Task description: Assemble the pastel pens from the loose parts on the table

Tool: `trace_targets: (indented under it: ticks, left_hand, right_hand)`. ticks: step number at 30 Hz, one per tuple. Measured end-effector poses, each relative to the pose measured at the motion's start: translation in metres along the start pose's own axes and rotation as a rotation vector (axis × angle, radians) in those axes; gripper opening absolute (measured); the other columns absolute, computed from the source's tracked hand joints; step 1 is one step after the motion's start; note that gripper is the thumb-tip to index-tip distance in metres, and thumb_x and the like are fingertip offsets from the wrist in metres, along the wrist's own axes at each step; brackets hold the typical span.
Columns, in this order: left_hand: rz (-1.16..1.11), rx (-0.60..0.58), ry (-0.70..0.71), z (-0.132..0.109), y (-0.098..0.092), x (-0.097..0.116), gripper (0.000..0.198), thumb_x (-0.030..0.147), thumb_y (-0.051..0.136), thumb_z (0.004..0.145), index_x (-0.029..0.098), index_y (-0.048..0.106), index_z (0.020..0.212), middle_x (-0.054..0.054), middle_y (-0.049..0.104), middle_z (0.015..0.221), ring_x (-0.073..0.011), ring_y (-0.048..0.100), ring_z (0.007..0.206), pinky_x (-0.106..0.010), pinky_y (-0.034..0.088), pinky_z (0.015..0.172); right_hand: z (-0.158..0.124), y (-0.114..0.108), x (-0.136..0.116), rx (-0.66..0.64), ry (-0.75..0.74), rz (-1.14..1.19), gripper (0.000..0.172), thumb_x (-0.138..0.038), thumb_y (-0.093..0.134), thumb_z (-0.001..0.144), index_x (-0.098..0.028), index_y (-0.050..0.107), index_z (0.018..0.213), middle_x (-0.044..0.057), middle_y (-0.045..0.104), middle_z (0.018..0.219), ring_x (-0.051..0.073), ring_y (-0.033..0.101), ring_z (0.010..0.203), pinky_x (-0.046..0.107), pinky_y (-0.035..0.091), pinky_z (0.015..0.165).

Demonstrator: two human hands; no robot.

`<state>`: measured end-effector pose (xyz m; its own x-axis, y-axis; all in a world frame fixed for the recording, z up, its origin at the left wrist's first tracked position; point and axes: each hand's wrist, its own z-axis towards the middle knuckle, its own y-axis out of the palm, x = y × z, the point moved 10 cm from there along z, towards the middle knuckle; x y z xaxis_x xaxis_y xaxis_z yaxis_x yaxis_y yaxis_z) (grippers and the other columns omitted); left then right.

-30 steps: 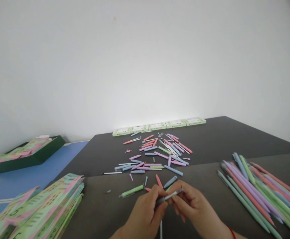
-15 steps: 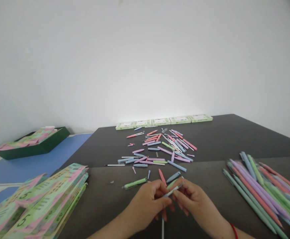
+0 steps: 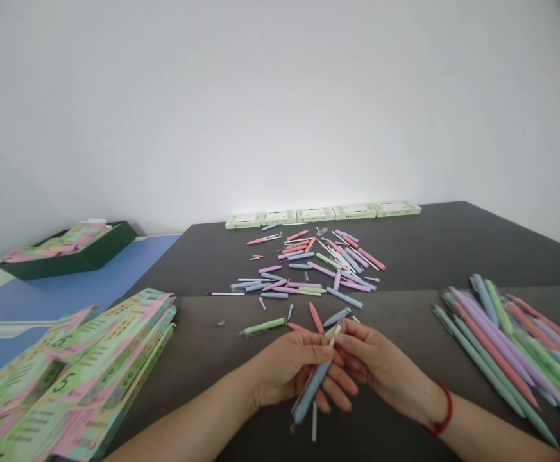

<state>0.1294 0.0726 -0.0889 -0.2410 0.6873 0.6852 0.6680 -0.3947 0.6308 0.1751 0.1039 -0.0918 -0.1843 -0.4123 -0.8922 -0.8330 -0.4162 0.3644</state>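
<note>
My left hand (image 3: 287, 362) is closed around a blue pen barrel (image 3: 311, 393), its clear clip end pointing down toward me. A white pen refill (image 3: 335, 333) sticks out of the barrel's upper end, and the fingertips of my right hand (image 3: 378, 353) pinch it there. Under my hands another white refill (image 3: 314, 423) lies on the black table. Just beyond my fingers are a red barrel piece (image 3: 315, 317), a blue barrel piece (image 3: 336, 317) and a green barrel with a clear clip (image 3: 263, 326).
Loose pen parts (image 3: 303, 285) are scattered across the table's middle. Pens in several colours (image 3: 501, 346) are piled at the right. Printed packets (image 3: 72, 378) are stacked at the left, with a dark green box (image 3: 92, 253) behind them. Flat boxes (image 3: 315, 215) line the back edge.
The pen in my left hand has swung steeper, and its blue barrel now shows below the fingers. My right hand stays at the refill end. The view has tipped slightly down.
</note>
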Motion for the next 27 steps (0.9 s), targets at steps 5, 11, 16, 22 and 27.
trace_targets:
  ticks: [5,11,16,22,27]
  left_hand:
    - [-0.02,0.024,0.011,0.001,-0.003,0.0,0.018,0.027,0.055,0.086,0.01,0.06,0.086,-0.009,0.072,0.069,-0.0146,0.068,0.051,-0.016,0.051,0.039]
    - [0.009,0.062,0.039,0.001,-0.005,0.003,0.019,0.028,0.053,0.086,0.011,0.058,0.079,-0.007,0.069,0.062,-0.0131,0.065,0.045,-0.014,0.046,0.034]
    - [0.099,0.125,0.036,-0.003,-0.007,0.004,0.02,0.032,0.058,0.084,0.012,0.057,0.081,-0.004,0.064,0.06,-0.0066,0.051,0.038,-0.012,0.034,0.033]
    - [0.095,0.129,0.006,-0.011,-0.002,-0.004,0.023,0.038,0.06,0.083,0.017,0.05,0.081,0.009,0.04,0.053,-0.0017,0.017,0.037,-0.013,0.009,0.034]
    - [0.088,0.123,0.006,-0.007,-0.007,-0.009,0.025,0.041,0.057,0.082,0.019,0.049,0.078,0.009,0.038,0.05,-0.002,0.015,0.034,-0.015,0.005,0.032]
  right_hand:
    - [-0.001,0.0,-0.007,-0.003,-0.036,-0.048,0.027,-0.041,0.063,0.082,-0.017,0.052,0.076,-0.007,0.049,0.057,0.004,0.034,0.044,0.017,0.025,0.04]
    - [-0.006,0.004,-0.02,-0.018,-0.085,0.006,0.026,-0.039,0.06,0.085,-0.018,0.054,0.099,-0.006,0.052,0.061,0.006,0.037,0.046,0.016,0.025,0.039]
    - [-0.004,-0.004,-0.024,0.034,-0.143,0.093,0.025,-0.039,0.063,0.083,-0.018,0.049,0.079,-0.01,0.04,0.05,0.004,0.027,0.04,0.016,0.02,0.038]
    - [0.0,-0.002,-0.014,0.034,-0.139,0.111,0.032,-0.043,0.068,0.077,-0.018,0.047,0.075,-0.01,0.044,0.051,0.003,0.03,0.038,0.015,0.022,0.035]
    - [0.001,0.0,-0.013,0.031,-0.115,0.034,0.031,-0.044,0.065,0.078,-0.018,0.049,0.075,-0.007,0.048,0.056,0.003,0.034,0.039,0.015,0.026,0.035]
